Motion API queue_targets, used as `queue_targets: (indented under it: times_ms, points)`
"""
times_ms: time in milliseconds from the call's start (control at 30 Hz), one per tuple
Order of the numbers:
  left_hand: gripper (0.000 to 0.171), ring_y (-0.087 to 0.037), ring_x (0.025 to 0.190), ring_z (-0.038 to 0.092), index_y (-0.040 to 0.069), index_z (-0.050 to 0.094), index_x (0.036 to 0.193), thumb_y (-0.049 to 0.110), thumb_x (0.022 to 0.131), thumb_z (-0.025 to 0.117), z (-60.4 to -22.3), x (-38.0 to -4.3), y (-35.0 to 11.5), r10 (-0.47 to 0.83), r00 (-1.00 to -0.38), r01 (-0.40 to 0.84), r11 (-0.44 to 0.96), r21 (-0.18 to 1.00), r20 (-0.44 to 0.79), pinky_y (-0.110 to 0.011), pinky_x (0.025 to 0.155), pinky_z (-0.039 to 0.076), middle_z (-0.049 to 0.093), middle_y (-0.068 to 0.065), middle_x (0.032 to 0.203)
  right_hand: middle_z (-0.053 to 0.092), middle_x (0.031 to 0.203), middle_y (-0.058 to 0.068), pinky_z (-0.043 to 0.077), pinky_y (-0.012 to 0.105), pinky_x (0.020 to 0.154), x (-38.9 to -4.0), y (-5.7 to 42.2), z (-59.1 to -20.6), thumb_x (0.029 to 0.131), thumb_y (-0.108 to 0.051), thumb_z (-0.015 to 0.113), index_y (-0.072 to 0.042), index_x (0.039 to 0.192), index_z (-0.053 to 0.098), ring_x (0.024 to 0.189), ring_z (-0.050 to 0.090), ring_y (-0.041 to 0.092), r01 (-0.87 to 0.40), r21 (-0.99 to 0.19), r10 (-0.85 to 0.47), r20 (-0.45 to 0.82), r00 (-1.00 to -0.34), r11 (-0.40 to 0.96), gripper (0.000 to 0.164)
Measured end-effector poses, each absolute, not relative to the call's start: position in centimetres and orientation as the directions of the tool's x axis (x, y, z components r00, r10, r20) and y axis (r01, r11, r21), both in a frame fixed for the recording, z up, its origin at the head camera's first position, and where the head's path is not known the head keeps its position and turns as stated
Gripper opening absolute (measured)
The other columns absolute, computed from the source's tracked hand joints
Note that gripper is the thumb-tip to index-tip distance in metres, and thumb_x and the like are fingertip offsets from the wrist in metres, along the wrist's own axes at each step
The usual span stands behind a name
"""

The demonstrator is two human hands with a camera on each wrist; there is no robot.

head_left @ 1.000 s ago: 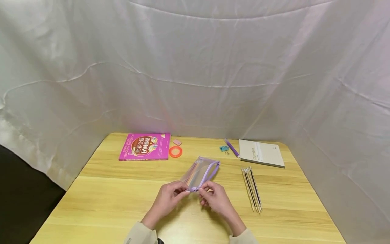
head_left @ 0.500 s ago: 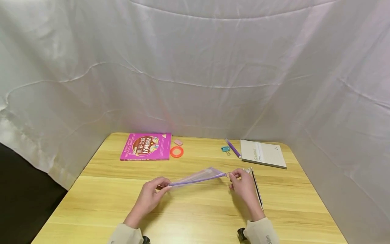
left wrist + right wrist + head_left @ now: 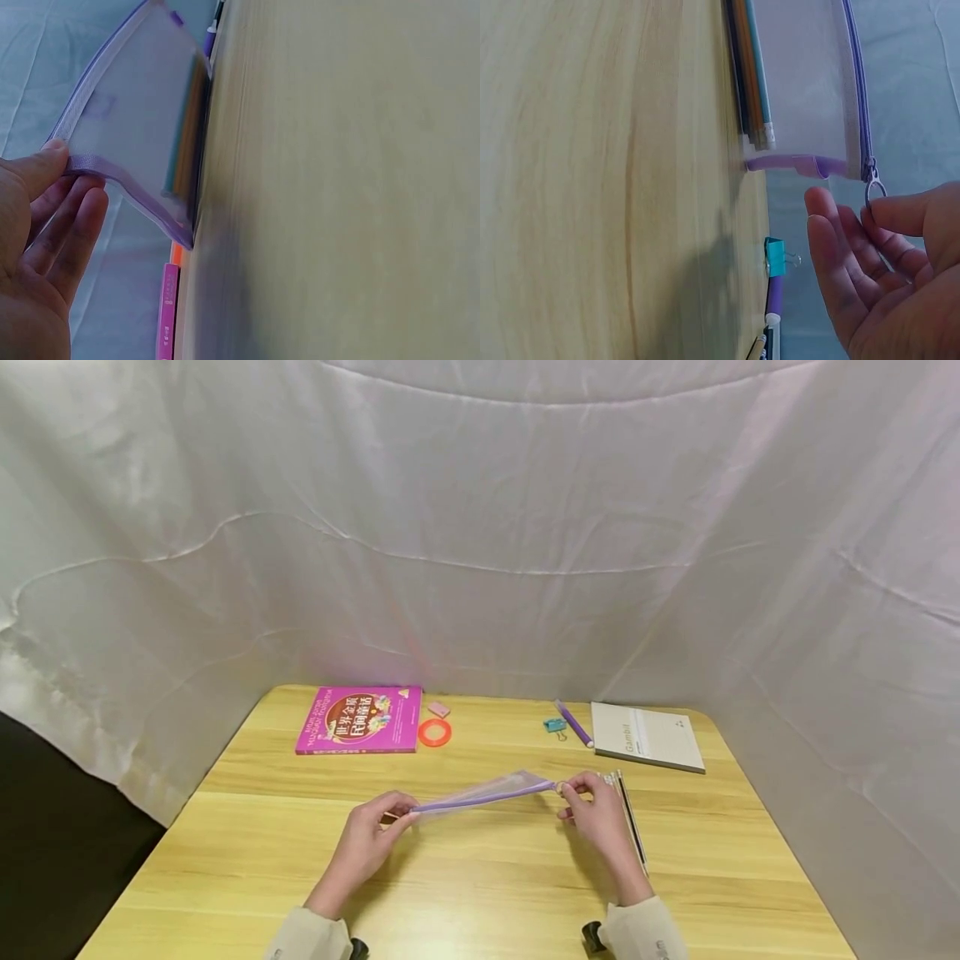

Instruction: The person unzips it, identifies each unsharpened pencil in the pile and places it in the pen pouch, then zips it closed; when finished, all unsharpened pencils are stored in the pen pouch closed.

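Observation:
A translucent pencil pouch (image 3: 487, 795) with a purple zipper is held on edge, zipper side up, between both hands. My left hand (image 3: 367, 837) pinches its left top corner between thumb and index finger; the other fingers are loosely bent below. At the opposite end my right hand (image 3: 600, 820) pinches the ring pull (image 3: 875, 189) of the zipper, its slider at that end. The zipper looks closed along its length. Several colored pencils (image 3: 751, 82) lie along the bottom inside the pouch (image 3: 135, 112), close to the tabletop in the wrist views.
Behind stand a pink book (image 3: 360, 722), an orange ring (image 3: 435, 732), a pink eraser (image 3: 438, 710), a teal binder clip (image 3: 555, 725), a purple pen (image 3: 574, 725) and a pale notebook (image 3: 648, 739). More pencils (image 3: 632, 818) lie partly hidden by the right hand.
The hands have spread apart, and the pouch has turned from slanting away to stretching sideways between them. The right hand has moved right with the zipper ring. The last half second shows little movement.

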State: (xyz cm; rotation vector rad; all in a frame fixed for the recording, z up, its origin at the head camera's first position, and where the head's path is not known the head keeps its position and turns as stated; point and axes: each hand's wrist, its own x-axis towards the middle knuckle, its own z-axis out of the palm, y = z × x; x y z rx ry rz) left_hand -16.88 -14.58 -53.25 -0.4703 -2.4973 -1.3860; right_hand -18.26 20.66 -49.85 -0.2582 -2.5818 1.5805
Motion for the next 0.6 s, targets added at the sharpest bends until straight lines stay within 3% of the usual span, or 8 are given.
queue_targets:
  times_ms: [300, 600]
  points:
    - [0.011, -0.006, 0.086, 0.068, 0.025, 0.074, 0.099, 0.016, 0.093, 0.076, -53.32, -17.01, -14.77, 0.117, -0.932, 0.357, 0.478, 0.803, 0.344, -0.026, 0.077, 0.061, 0.073, 0.012, 0.091, 0.071, 0.114, 0.018, 0.065, 0.039, 0.075, -18.14, 20.58, -49.72, 0.103, -0.015, 0.064, 0.002, 0.101, 0.065, 0.078, 0.077, 0.024, 0.087, -0.941, 0.166, -0.033, -0.985, 0.327, 0.017]
    - [0.015, -0.013, 0.096, 0.071, 0.023, 0.075, 0.103, 0.012, 0.094, 0.076, -53.03, -17.46, -14.93, 0.110, -0.968, 0.250, 0.477, 0.843, 0.224, -0.025, 0.083, 0.060, 0.076, 0.006, 0.104, 0.072, 0.108, 0.019, 0.066, 0.041, 0.072, -17.27, 21.08, -49.60, 0.096, -0.006, 0.071, 0.002, 0.088, 0.062, 0.078, 0.077, 0.028, 0.041, -0.957, 0.117, -0.007, -0.993, 0.286, 0.014]
